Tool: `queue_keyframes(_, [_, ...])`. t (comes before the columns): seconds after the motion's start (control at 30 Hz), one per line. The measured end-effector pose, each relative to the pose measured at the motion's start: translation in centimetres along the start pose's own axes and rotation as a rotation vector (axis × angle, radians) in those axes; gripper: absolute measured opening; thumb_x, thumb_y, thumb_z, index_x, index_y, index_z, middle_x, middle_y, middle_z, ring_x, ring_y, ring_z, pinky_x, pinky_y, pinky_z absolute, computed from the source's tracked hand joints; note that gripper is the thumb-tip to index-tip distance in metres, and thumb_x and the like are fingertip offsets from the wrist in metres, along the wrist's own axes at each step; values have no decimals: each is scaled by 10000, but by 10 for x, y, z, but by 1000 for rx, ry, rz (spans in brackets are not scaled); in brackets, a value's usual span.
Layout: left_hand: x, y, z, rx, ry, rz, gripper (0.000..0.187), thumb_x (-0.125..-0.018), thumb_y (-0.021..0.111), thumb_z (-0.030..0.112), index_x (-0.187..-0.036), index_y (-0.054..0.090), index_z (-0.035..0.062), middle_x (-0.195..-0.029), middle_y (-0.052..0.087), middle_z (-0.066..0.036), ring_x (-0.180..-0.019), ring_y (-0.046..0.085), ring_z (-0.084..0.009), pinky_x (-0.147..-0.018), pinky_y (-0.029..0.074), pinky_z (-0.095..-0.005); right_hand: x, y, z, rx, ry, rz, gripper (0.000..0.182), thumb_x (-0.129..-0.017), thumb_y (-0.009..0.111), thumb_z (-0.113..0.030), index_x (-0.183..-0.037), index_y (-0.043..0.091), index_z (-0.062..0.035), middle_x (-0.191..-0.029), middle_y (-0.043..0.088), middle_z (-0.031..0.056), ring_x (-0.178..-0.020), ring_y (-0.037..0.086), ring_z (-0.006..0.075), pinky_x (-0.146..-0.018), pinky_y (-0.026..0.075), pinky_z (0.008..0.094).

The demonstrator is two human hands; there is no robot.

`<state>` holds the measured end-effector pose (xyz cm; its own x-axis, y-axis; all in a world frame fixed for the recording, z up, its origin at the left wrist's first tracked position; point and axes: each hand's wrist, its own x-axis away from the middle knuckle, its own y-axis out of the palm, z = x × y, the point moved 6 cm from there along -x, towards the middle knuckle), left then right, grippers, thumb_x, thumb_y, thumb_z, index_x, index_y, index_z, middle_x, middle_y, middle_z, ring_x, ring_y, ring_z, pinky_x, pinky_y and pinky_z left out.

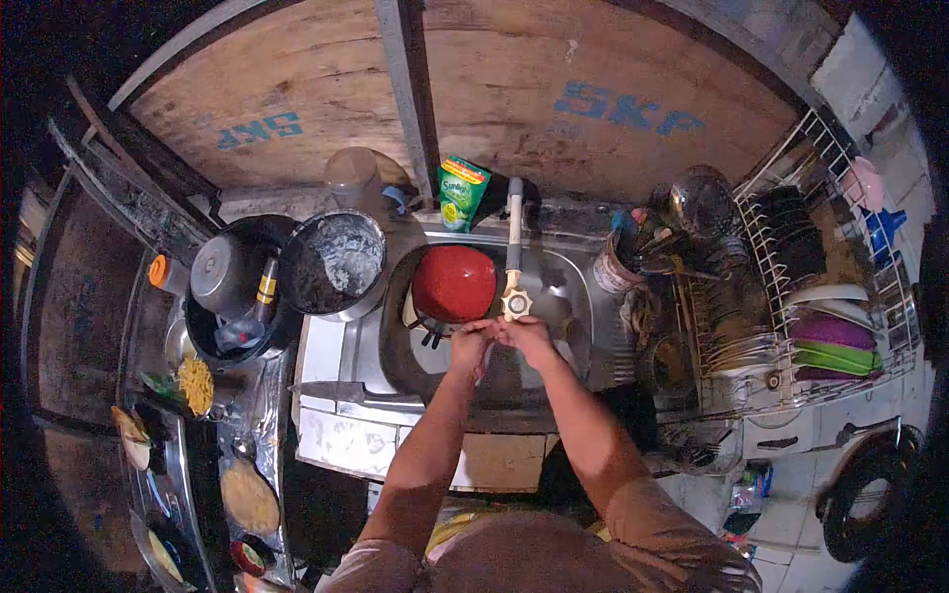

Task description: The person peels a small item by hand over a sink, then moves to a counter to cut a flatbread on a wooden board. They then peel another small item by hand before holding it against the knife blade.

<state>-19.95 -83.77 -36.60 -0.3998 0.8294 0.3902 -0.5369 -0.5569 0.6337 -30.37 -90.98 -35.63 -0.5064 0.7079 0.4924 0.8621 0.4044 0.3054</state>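
Hands together under the tap

Hands meet over the middle of the sink [395,326]. The left hand [470,341] and the right hand [527,336] touch each other, pressed close just below the tap [515,296]. Something pale shows between them, but it is too small to tell what it is, and I cannot tell if the fingers pinch it. The tap has a star-shaped handle and hangs from a white pipe [514,222] that comes down from the wall.

Just beside the hands, to the left in the sink, sits a red bowl [454,283], turned upside down. A green packet [463,193] stands on the ledge behind the sink, near the pipe.

Left of the sink is a big metal pot [334,262] with foamy stuff inside. Next to it is a dark basin [213,331] holding a pot with a lid [222,275]. A knife [331,392] lies on the front edge of the counter.

Right of the sink stands a cup of spoons and tools [613,267]. Further right is a wire rack [840,158] with dark plates, a purple bowl [830,329] and a green bowl [835,358].

Plates of food [196,383] sit far left, well apart from the hands.
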Motion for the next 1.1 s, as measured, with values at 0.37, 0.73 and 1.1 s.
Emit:
queue_keyframes(0.37, [0,5,11,-477,179,29,89,-795,631,37,-845,657,-33,-753,653,-76,-644,611,-135,-582,498,-265,9,-5,-7,110,-74,47,146,-833,627,-142,-886,632,-6,-762,625,41,-638,596,130,-531,482,253])
queue_keyframes(0.73, [4,-5,15,-875,402,25,127,-727,663,-12,-854,661,-10,-822,669,-75,-710,613,-142,-695,492,-274,3,0,3,316,-141,-50,135,-789,680,-84,-883,622,-6,-823,633,54,-672,587,117,-561,482,268])
queue_keyframes(1.1, [3,-3,10,-413,341,-42,120,-813,616,-21,-929,595,-48,-849,639,-99,-757,606,-143,-712,494,-271,-1,0,-3,218,-144,-26,107,-801,651,-63,-858,623,23,-798,645,69,-676,617,148,-599,504,262])
